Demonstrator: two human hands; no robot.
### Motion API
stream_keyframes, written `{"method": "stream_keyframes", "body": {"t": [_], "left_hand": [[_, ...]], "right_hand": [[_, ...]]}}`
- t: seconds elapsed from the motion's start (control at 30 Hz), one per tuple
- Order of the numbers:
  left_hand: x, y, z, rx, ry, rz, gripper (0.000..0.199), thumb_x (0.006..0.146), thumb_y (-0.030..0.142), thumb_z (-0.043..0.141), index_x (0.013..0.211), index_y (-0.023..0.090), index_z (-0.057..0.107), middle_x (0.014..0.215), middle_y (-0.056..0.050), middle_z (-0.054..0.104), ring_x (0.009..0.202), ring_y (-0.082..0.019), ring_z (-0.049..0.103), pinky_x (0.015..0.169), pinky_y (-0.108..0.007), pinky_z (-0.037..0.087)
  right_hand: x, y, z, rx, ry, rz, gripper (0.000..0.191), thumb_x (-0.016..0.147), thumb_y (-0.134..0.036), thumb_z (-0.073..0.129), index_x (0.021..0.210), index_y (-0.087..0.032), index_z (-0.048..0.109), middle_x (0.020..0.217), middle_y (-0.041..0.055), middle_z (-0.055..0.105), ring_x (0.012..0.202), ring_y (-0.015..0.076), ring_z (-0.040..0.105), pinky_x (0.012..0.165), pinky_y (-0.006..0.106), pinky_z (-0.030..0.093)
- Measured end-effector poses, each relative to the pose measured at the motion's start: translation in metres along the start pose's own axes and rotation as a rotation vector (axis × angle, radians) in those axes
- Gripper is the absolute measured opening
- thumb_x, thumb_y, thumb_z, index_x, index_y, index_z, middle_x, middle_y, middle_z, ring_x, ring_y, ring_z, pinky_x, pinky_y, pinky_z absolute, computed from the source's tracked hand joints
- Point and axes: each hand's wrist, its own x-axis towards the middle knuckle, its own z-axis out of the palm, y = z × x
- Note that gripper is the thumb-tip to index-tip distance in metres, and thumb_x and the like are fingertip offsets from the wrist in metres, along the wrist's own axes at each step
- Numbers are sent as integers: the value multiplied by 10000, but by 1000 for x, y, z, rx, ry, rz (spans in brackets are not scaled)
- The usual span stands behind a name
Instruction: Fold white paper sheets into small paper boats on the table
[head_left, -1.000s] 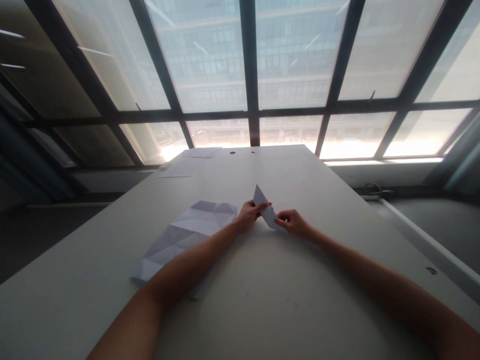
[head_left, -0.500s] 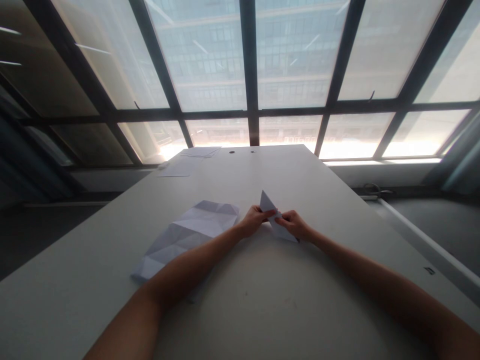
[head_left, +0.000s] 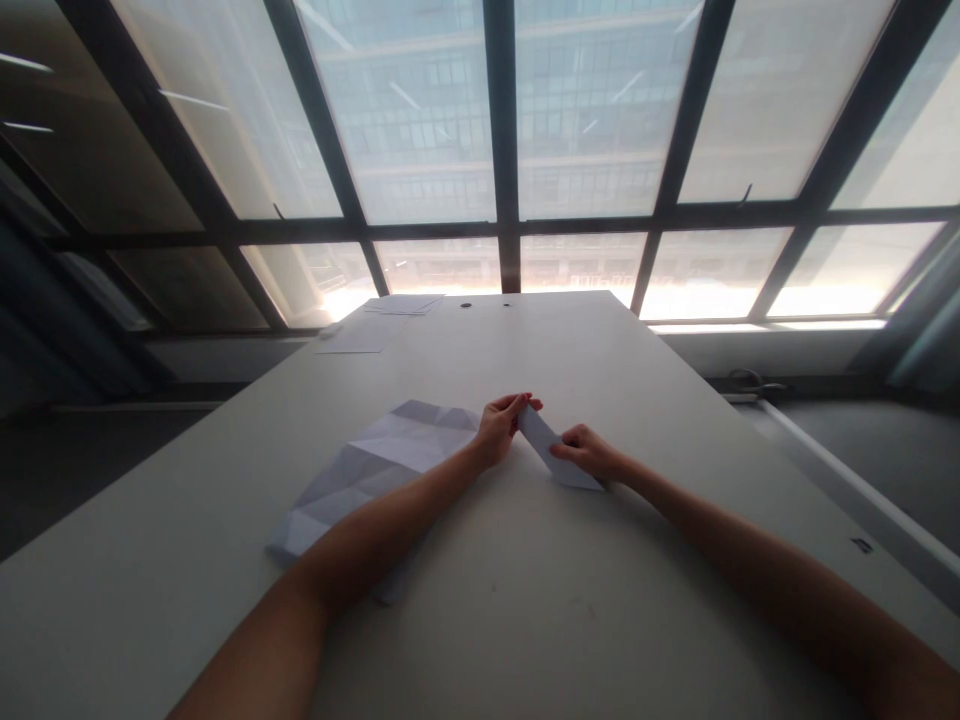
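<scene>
On the pale bench [head_left: 525, 600], both hands pinch a small, partly folded paper piece [head_left: 551, 452]: left hand [head_left: 499, 428] at its upper end, right hand [head_left: 589, 452] mid-strip. A creased sheet [head_left: 375, 470] lies unfolded beside them.

Strong window [head_left: 600, 120] backlight, dim foreground, wide-angle edge distortion.

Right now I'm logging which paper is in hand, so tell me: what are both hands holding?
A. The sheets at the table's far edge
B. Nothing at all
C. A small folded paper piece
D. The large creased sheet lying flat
C: the left hand pinches the top end and the right hand the lower part of the small folded paper; the creased sheet lies apart to the left.
</scene>
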Motion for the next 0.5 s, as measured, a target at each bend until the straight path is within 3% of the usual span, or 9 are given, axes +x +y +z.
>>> {"method": "stream_keyframes", "body": {"t": [0.13,0.3,0.5], "left_hand": [[-4,3,0,-28,-70,-20,425,706,438,854,959,115,743,943,-123,754,863,-201,699,743,-275,515],[-11,2,2,169,-295,-176,479,620,379,910,965,82,760,958,-141,753,839,-234,707,824,-347,539],[-13,-3,4,297,-294,-131,438,606,388,900,890,78,777,875,-115,759,807,-250,713,842,-379,544]], "right_hand": [[0,4,3,-2,21,-2,369,767,-454,564,543,-184,449,505,-45,330,479,83,305,434,226,201],[2,9,6,48,184,-19,465,781,-566,552,539,-182,454,509,-38,330,497,88,302,448,234,210],[4,8,7,64,269,-42,531,821,-623,516,546,-171,479,520,-28,333,516,95,303,464,244,198]]}}
